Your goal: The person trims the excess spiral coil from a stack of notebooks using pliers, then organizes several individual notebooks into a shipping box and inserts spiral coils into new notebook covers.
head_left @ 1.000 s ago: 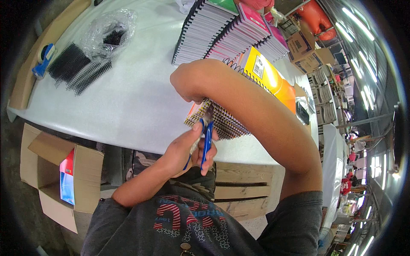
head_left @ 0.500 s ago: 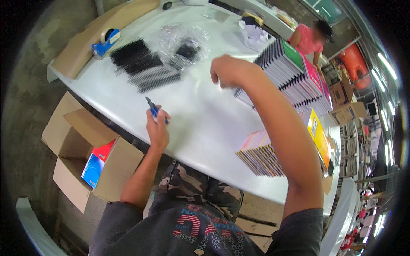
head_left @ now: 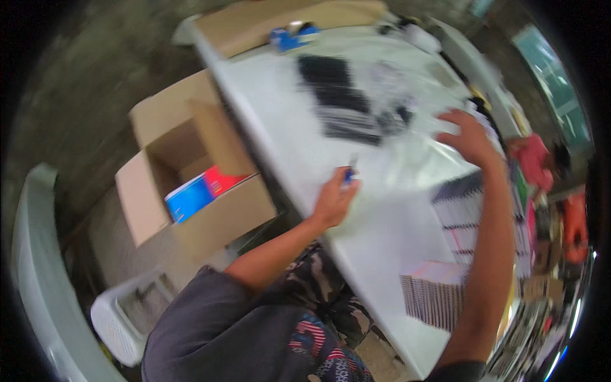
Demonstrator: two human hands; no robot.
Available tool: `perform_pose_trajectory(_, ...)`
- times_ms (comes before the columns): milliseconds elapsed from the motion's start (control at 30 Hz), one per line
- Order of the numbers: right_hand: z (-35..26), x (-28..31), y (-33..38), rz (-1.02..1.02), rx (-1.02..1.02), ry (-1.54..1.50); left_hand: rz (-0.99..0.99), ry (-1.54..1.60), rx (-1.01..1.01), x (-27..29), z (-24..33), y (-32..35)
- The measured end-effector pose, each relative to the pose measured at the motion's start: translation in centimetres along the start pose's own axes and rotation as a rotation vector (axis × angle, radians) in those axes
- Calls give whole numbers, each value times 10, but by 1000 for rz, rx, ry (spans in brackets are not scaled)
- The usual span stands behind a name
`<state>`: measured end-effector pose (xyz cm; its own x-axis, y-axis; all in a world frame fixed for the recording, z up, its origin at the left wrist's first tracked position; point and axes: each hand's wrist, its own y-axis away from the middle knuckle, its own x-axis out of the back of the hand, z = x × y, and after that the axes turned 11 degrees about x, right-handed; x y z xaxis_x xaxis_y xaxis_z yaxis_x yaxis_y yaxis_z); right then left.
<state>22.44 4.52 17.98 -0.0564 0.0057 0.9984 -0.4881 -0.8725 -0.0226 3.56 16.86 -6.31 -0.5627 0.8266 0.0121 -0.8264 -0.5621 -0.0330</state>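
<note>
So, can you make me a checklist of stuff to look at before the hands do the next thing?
1. Left grip has the blue-handled tool: ok, held.
2. Tool's jaws closed: cannot tell, too blurred.
3. Right grip free: ok, fingers spread, nothing seen in it.
4. Black coils on the white table: ok, lying there side by side.
5. Cardboard box open: ok, flaps apart, a red-and-blue item inside.
6. Low stack of bound books fully in sight: not ok, the right forearm hides part.
</note>
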Motion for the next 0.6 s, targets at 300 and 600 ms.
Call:
perform_pose_trajectory(300,-71,87,69,-226,-48,130,-165,422,359,-10,-1,16)
perform_pose_trajectory(600,-78,48,149,-711,-230,90,-1253,752,858,-85,90,144)
